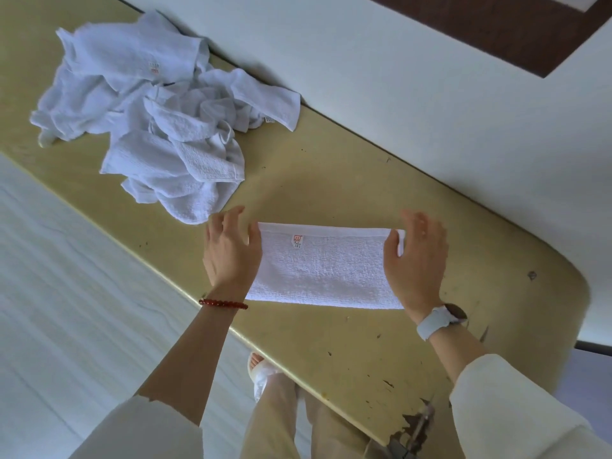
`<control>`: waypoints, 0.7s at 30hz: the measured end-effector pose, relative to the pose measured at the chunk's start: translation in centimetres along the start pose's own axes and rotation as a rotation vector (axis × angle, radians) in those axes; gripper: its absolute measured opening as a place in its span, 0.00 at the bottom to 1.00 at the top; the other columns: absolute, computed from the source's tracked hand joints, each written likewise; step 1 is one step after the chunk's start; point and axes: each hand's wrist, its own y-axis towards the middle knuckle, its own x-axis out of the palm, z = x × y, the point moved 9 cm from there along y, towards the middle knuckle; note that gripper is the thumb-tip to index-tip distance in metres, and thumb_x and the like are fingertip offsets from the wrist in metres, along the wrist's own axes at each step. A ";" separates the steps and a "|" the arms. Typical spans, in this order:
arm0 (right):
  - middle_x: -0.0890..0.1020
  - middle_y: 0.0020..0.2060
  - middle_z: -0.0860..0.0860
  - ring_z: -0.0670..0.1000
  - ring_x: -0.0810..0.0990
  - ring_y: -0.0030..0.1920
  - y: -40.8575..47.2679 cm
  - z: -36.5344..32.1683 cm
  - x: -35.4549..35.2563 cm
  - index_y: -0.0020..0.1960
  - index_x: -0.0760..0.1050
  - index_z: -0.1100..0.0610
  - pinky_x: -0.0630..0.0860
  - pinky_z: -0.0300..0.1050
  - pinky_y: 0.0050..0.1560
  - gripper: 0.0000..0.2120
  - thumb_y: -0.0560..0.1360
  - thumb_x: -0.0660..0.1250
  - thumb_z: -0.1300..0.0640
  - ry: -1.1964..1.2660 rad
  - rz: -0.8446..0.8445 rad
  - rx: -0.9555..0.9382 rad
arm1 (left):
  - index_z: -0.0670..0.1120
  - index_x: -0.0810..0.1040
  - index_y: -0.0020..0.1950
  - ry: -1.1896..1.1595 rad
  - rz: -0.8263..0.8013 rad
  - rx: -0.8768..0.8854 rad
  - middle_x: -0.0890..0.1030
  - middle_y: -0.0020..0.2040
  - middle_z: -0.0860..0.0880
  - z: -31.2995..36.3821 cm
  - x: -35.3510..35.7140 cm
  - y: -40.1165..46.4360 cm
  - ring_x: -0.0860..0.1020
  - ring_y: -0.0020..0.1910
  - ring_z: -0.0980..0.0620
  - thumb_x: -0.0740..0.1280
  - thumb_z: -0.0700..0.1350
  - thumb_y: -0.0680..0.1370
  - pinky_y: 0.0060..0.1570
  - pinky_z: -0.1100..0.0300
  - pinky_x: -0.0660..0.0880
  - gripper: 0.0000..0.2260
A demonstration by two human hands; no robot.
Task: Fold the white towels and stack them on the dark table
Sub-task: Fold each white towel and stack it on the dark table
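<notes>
A white towel, folded into a long rectangle with a small red label near its far edge, lies flat on the yellowish table in front of me. My left hand rests over its left end with fingers loosely spread. My right hand is at the right end, where the thumb lies on the far right corner and the fingers curve behind it, pinching the cloth. A heap of several crumpled white towels sits at the far left of the table.
A white wall runs along the table's far edge. The near right table edge is chipped and worn. A pale wood floor lies to the left, and my legs and a slipper show below.
</notes>
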 end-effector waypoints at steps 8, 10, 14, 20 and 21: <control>0.65 0.71 0.54 0.59 0.60 0.72 -5.0 -5.1 8.0 0.70 0.65 0.51 0.50 0.66 0.69 0.22 0.77 0.51 0.49 -0.318 -0.385 -0.581 | 0.46 0.64 0.71 0.264 -0.195 0.465 0.68 0.71 0.43 3.6 5.5 -8.2 0.63 0.71 0.41 0.52 0.49 0.79 0.67 0.40 0.62 0.21; 0.61 0.73 0.52 0.60 0.57 0.73 -4.6 -4.1 9.0 0.71 0.60 0.47 0.47 0.67 0.68 0.23 0.77 0.49 0.46 -0.356 -0.431 -0.563 | 0.49 0.60 0.73 0.317 -0.243 0.431 0.62 0.74 0.43 2.8 6.7 -8.3 0.57 0.73 0.40 0.50 0.52 0.79 0.69 0.38 0.56 0.22; 0.58 0.74 0.51 0.60 0.54 0.74 -4.4 -4.2 9.1 0.73 0.57 0.45 0.47 0.68 0.69 0.24 0.78 0.45 0.44 -0.333 -0.470 -0.539 | 0.51 0.58 0.74 0.388 -0.234 0.444 0.59 0.75 0.44 2.6 7.2 -8.3 0.55 0.74 0.41 0.50 0.55 0.79 0.69 0.38 0.49 0.23; 0.75 0.62 0.57 0.60 0.74 0.62 -1.7 -2.8 5.0 0.61 0.74 0.56 0.63 0.64 0.64 0.20 0.76 0.51 0.53 -0.190 -0.266 -0.434 | 0.52 0.61 0.73 0.488 -0.249 0.607 0.63 0.73 0.43 1.8 6.0 -5.8 0.61 0.72 0.39 0.50 0.59 0.78 0.64 0.31 0.56 0.25; 0.77 0.58 0.57 0.61 0.76 0.57 -1.5 -2.3 4.3 0.59 0.75 0.56 0.68 0.60 0.61 0.19 0.75 0.52 0.54 -0.169 -0.244 -0.432 | 0.52 0.62 0.73 0.512 -0.228 0.628 0.65 0.73 0.43 1.5 5.5 -5.2 0.62 0.71 0.40 0.51 0.59 0.78 0.63 0.30 0.56 0.25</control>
